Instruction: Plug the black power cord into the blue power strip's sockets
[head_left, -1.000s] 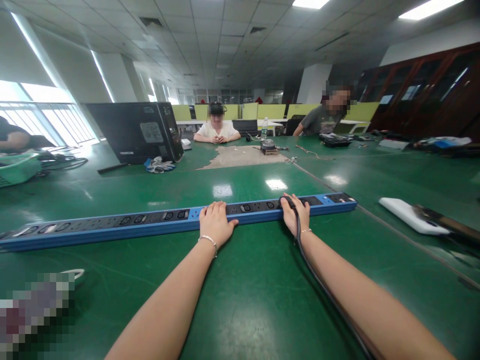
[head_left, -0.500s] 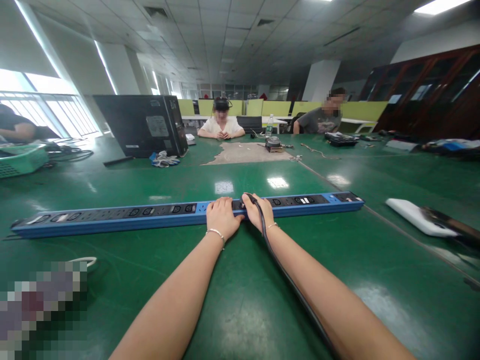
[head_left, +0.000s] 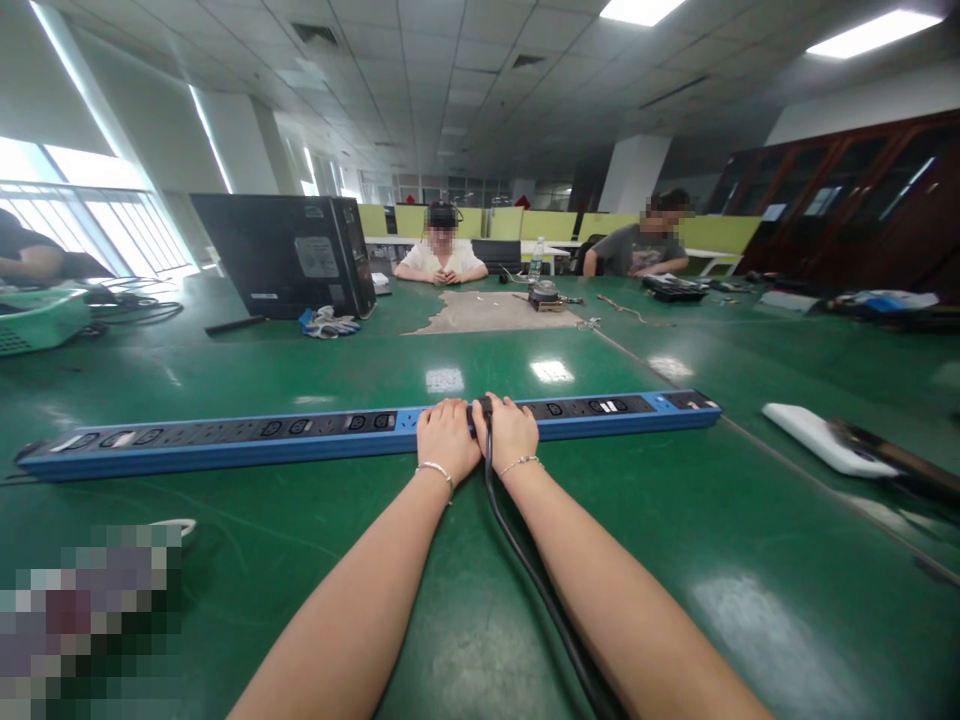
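Note:
A long blue power strip (head_left: 225, 455) with black sockets lies across the green table in front of me. My left hand (head_left: 448, 437) grips it near the middle, fingers over the top and far edge. Close beside it, my right hand (head_left: 511, 432) is closed around a black plug (head_left: 484, 405) at the strip's sockets. From the plug a black power cord (head_left: 517, 550) runs down toward me along my right forearm. Whether the plug's pins sit in a socket is hidden by my hands.
A black computer case (head_left: 285, 255) and gloves (head_left: 328, 322) stand at the back left, by a green basket (head_left: 41, 320). A white object (head_left: 817, 440) lies at right, a pixelated item (head_left: 90, 610) at lower left. People sit across the table and at both sides.
My right hand has moved left with the plug, closer to my left hand. The cord now hangs between my hands instead of across my right wrist.

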